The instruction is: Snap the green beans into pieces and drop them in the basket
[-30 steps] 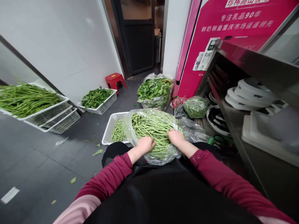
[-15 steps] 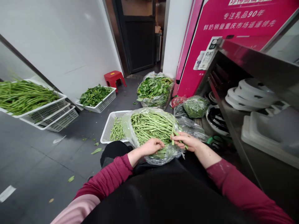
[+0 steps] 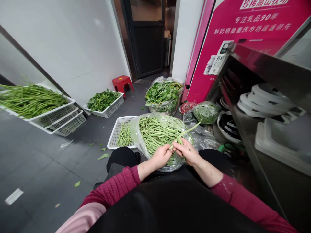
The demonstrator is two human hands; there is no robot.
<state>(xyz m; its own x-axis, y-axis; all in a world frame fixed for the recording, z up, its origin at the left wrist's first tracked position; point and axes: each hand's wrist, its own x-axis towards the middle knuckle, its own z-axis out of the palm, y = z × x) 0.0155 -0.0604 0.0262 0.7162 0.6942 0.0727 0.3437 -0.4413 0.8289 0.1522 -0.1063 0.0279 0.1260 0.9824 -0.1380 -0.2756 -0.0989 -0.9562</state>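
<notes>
A clear plastic bag (image 3: 136, 131) full of long green beans (image 3: 157, 129) lies open in front of my lap. Over its near right part, my right hand (image 3: 187, 151) is closed on a few green beans, one of which (image 3: 190, 129) sticks out up and to the right. My left hand (image 3: 162, 156) meets it fingertip to fingertip, pinching the end of a bean. Left of the bag and partly behind it, a white perforated basket (image 3: 113, 137) holds short bean pieces (image 3: 124, 135).
Stacked white baskets (image 3: 70, 124) with long green stems stand at the left. Behind are a basket of leaves (image 3: 114, 108), a red stool (image 3: 122, 84) and a bag of leafy greens (image 3: 164, 94). A metal shelf (image 3: 243, 136) with white containers borders the right side.
My right hand has moved left to meet my left hand, which has risen slightly from the beans and now pinches a bean end. A long bean now points up right. The view has shifted slightly.
</notes>
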